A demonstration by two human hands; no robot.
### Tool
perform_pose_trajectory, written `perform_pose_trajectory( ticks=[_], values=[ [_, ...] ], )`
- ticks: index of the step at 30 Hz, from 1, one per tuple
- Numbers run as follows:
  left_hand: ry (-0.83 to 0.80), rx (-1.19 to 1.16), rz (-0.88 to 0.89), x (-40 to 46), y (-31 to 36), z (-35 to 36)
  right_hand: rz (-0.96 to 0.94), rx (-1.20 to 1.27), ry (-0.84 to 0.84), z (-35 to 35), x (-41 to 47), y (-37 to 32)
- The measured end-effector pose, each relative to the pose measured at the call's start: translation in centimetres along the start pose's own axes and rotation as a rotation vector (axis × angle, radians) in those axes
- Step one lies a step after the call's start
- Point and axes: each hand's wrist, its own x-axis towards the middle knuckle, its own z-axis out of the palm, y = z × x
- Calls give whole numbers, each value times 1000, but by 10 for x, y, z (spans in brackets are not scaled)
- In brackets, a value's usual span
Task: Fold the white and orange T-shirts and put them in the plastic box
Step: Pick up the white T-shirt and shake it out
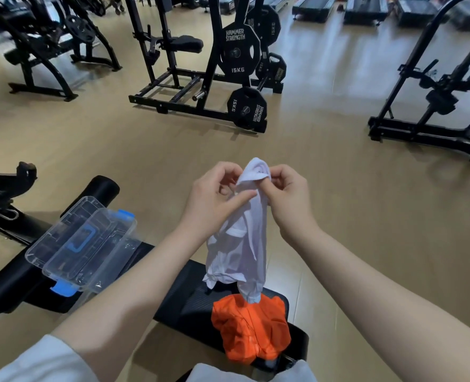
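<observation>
The white T-shirt (242, 244) hangs bunched in the air above the black bench (184, 301). My left hand (214, 199) and my right hand (286, 194) both pinch its top edge, close together. Its lower end dangles down onto the orange T-shirt (251, 329), which lies crumpled on the near end of the bench. The clear plastic box (110, 255) with blue latches sits on the bench to the left, its clear lid (71, 230) with a blue handle lying askew across it.
Black gym machines stand around on the tan floor: a weight rack with 15 kg plates (239, 51) straight ahead, another frame (432, 100) at the right, more at the far left. A bench roller pad (104, 188) lies behind the box.
</observation>
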Motion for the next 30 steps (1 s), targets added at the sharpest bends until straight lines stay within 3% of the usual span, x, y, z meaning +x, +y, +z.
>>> perform_pose_trajectory(
  ticks=[5, 11, 15, 18, 22, 25, 30],
  values=[
    [-139, -77, -200, -7, -24, 7, 187, 233, 4, -3, 5, -2],
    [-169, -76, -263, -16, -44, 10, 241, 334, 12, -10, 9, -5],
    [56, -208, -286, -12, -38, 8, 100, -11, 96, -18, 14, 2],
    [128, -290, -252, -1, -19, -2, 84, -149, 111, -27, 20, 17],
    [149, -307, -228, 17, 6, -19, 178, -212, 155, -41, 29, 40],
    [115, -311, -243, 26, 16, -25, 211, -235, 34, -42, 27, 43],
    [51, -233, -188, 34, 24, -22, -44, -156, -116, -19, 7, 5]
  ],
)
